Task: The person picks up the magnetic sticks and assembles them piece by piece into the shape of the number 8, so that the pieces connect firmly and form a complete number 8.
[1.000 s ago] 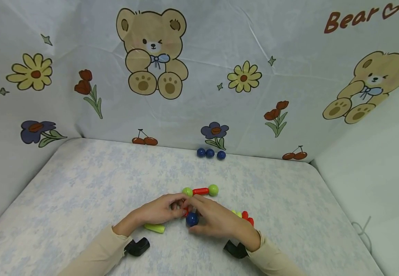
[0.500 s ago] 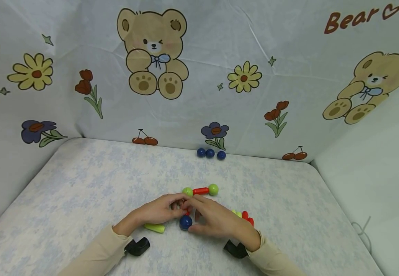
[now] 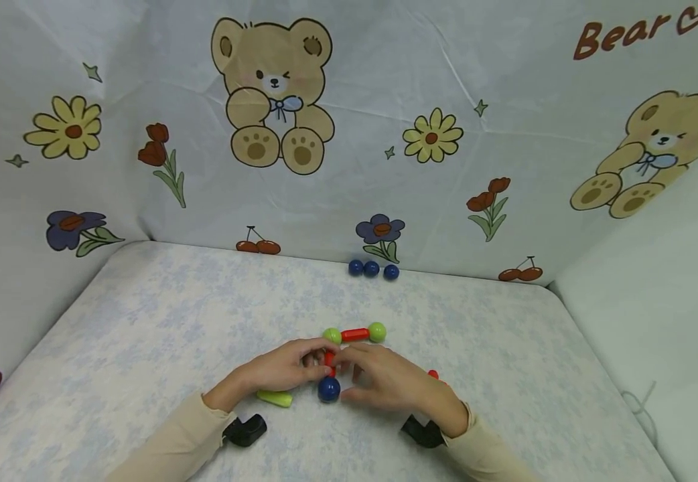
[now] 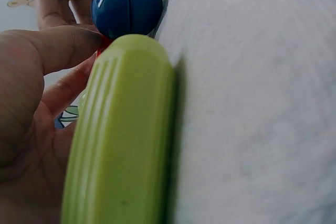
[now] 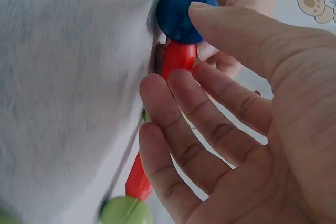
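My left hand (image 3: 285, 366) pinches a short red rod (image 3: 329, 363) between thumb and fingers. A dark blue ball (image 3: 328, 389) sits on the rod's near end, and a green ball (image 3: 332, 335) is at its far end. From that green ball another red rod (image 3: 355, 334) runs right to a second green ball (image 3: 376, 331). My right hand (image 3: 385, 378) is beside the blue ball with fingers spread and relaxed; in the right wrist view its thumb (image 5: 236, 27) overlaps the ball. A yellow-green rod (image 4: 123, 135) lies under my left wrist.
Three blue balls (image 3: 372, 269) stand in a row along the back edge, by the bear-print cloth wall (image 3: 325, 201). A red piece (image 3: 433, 374) shows from behind my right wrist. Black wrist-camera mounts (image 3: 246, 430) are under both forearms.
The blue ball has swung slightly left, in line with the red rod. My right hand has drawn back a little to the right from it. The left hand stays at the rod.
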A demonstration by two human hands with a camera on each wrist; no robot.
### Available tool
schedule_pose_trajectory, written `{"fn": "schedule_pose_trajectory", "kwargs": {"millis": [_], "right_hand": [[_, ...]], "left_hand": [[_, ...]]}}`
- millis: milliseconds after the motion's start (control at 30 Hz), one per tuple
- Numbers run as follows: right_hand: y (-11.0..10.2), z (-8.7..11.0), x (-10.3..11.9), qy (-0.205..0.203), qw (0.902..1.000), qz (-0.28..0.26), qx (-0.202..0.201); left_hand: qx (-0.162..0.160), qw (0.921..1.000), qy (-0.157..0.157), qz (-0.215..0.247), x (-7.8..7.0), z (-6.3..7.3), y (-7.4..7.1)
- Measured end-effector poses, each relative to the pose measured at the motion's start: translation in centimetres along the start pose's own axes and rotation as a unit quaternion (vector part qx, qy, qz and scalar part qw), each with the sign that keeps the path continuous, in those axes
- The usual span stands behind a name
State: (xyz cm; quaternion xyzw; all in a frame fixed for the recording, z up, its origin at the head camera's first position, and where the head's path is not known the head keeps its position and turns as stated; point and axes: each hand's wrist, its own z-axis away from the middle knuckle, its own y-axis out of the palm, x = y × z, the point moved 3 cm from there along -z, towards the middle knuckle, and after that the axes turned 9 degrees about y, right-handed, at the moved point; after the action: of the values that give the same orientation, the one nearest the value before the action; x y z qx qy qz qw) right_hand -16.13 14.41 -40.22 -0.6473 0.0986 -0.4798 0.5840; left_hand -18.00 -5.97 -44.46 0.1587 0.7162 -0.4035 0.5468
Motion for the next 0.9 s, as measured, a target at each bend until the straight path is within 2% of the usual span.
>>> {"fn": "schedule_pose_trajectory", "kwargs": {"millis": [167,500,633,900], "right_hand": [[-0.8,1.1,-1.3,0.019,0.9998,-0.004,-0.002],[-2.4,5.0,-4.8,0.082,0.9962,-0.004,-0.028],[-3.1,5.5,-5.3,0.096,0.9949,-0.011,-0.029],[-3.4,6.1,-5.8,0.101,0.9949,-0.008,-0.004]], "left_hand": [[-0.001,1.0000,-0.008,-0.001,0.0,-0.2,0.0],[-0.001,0.9999,-0.013,-0.005,0.0,-0.2,0.0],[-0.003,0.9999,-0.014,-0.002,0.1,-0.1,-0.1],[-0.001,1.0000,-0.009,0.001,0.0,-0.1,0.0]]}}
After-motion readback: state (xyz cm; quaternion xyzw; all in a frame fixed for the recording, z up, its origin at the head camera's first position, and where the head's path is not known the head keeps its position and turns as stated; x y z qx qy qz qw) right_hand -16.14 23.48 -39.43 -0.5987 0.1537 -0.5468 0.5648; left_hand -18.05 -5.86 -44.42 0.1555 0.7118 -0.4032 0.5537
